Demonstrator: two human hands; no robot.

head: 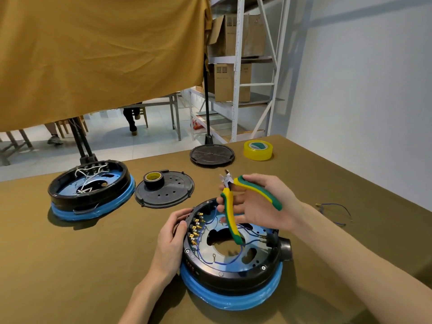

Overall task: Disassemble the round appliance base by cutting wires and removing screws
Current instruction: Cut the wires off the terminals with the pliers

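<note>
- Right hand (pixel 264 202): fingers curled round the yellow-and-green handles of the wire cutters (pixel 236 197), held above the appliance base with the handles spread apart and the metal tips pointing up and away from the person.
- Left hand (pixel 171 239): fingers and thumb wrapped over the left rim of the round appliance base (pixel 233 251), steadying it.
- The base sits on the olive-covered table (pixel 70 265) directly in front of the person, open side up, its lower edge wrapped in blue film. Inside are blue wires (pixel 217 260) and a row of brass terminals (pixel 195 228) along the left wall.
- A loose piece of blue wire (pixel 334 212) lies on the table to the right, well apart from the base.
- A second base (pixel 91 190), with white wires, stands at far left; beside it lies a black perforated cover (pixel 166 190) with a black tape roll (pixel 153 180) on top.
- A ribbed black disc (pixel 212 154) and a yellow tape roll (pixel 258 150) lie at the far edge. The roll's green label is printed, possibly a brand mark, but too small to read.
- Markings on the cardboard boxes (pixel 231 80) on the shelving are illegible.
</note>
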